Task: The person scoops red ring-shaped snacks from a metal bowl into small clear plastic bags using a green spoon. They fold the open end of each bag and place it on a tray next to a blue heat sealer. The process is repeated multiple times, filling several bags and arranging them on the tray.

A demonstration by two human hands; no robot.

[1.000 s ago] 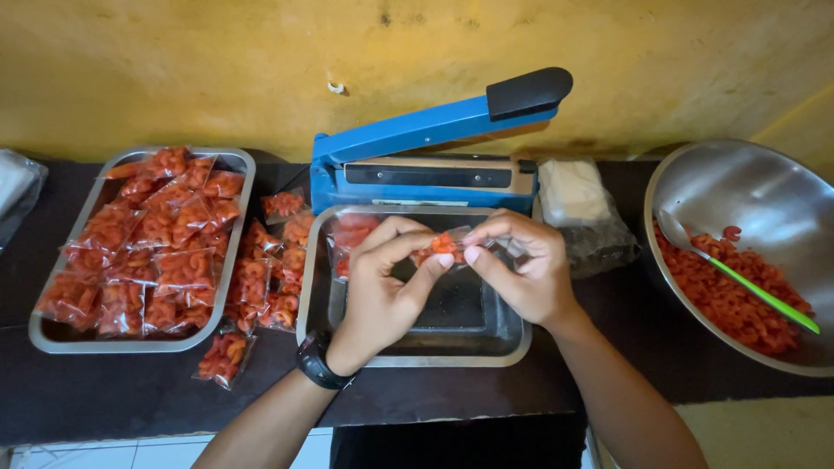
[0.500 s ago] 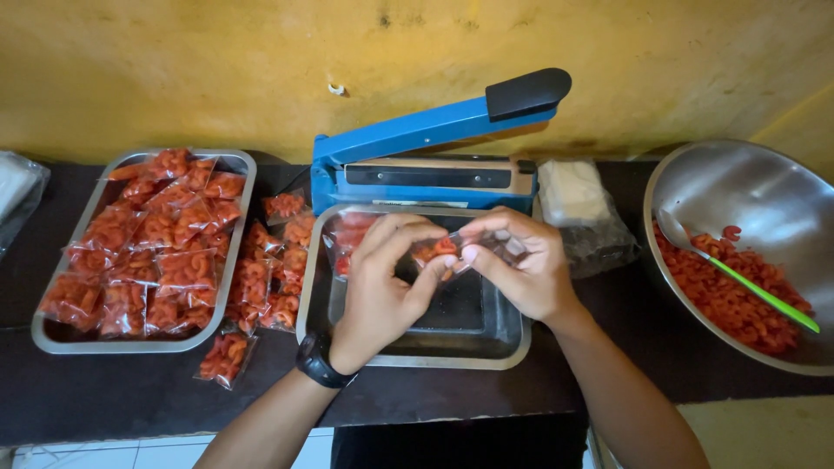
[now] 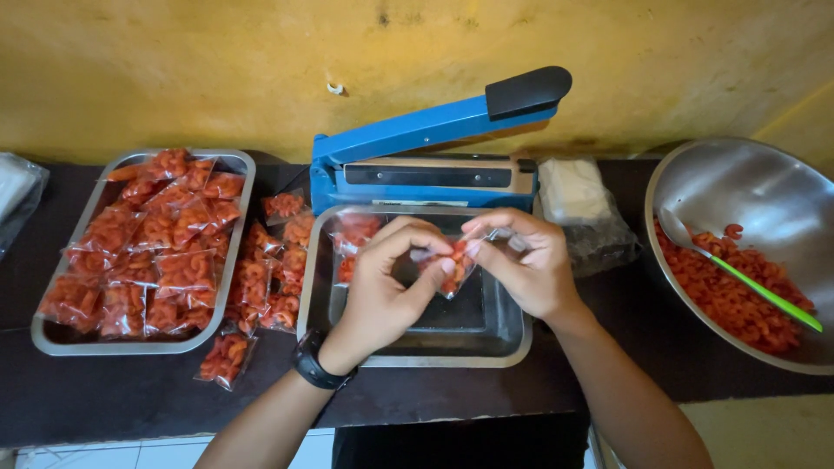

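where hands (image 3: 382, 291) meet, blue sealer (image 3: 434, 152) behind

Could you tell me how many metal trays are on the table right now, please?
2. One tray on the left is piled with filled packets; the other tray sits before the blue sealer, under both hands. The round bowl isn't counted.

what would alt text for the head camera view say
Two hands, left hand and right hand, pinch a small clear bag of red snacks over a steel tray, before a blue heat sealer. A tray of filled bags sits left, a snack bowl right.
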